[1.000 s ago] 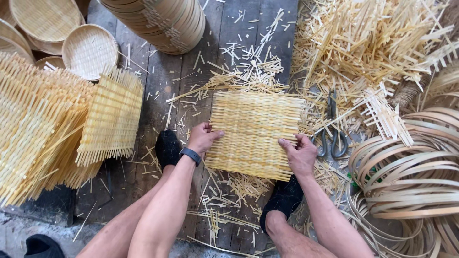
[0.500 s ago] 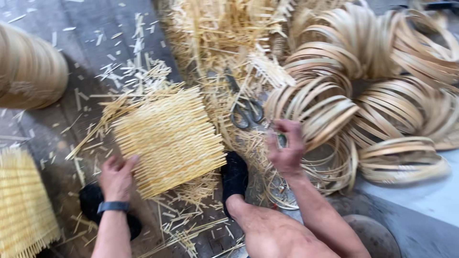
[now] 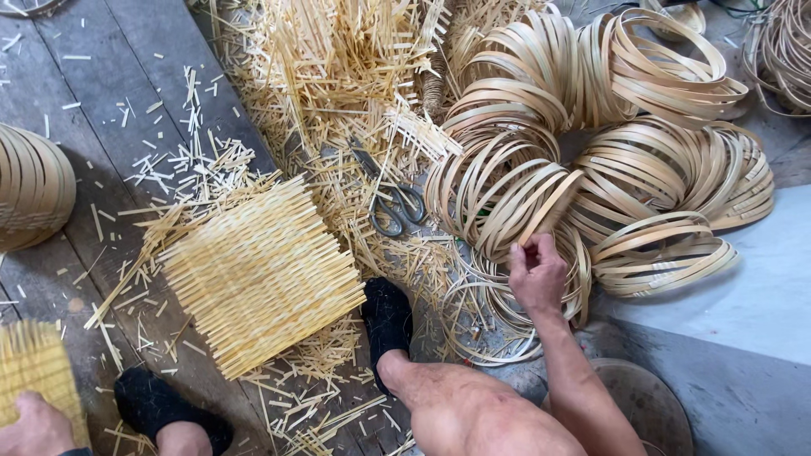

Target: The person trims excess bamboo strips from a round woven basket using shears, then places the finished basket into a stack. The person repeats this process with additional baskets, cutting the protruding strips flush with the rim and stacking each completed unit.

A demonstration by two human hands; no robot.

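- Right hand point(image 3: 537, 274) is over at the pile of bamboo hoops point(image 3: 507, 198), fingers pinched shut on the end of one thin bamboo strip point(image 3: 549, 211) that sticks up out of the coils.
- Left hand point(image 3: 35, 426) is way down in the bottom-left corner, resting against a second woven piece point(image 3: 32, 363). It's cut off by the frame edge, so I honestly can't tell if it's gripping that piece or just touching it.
- The square woven mat point(image 3: 262, 274) lies flat on the plank floor point(image 3: 110, 51) between the two black-socked feet point(image 3: 387, 319), nobody touching it. The weave looks done, I'd say, but the edges are all loose ends sticking out, and there's no hoop on it yet, so the rim part looks like what's left.
- Scissors point(image 3: 393, 203) sit in the offcuts just beyond the mat, near the hoops.
- Hard to make out: which hoop that strip actually belongs to, everything's tangled. The rounded basket stack point(image 3: 29, 186) at the left edge is only half in view too.
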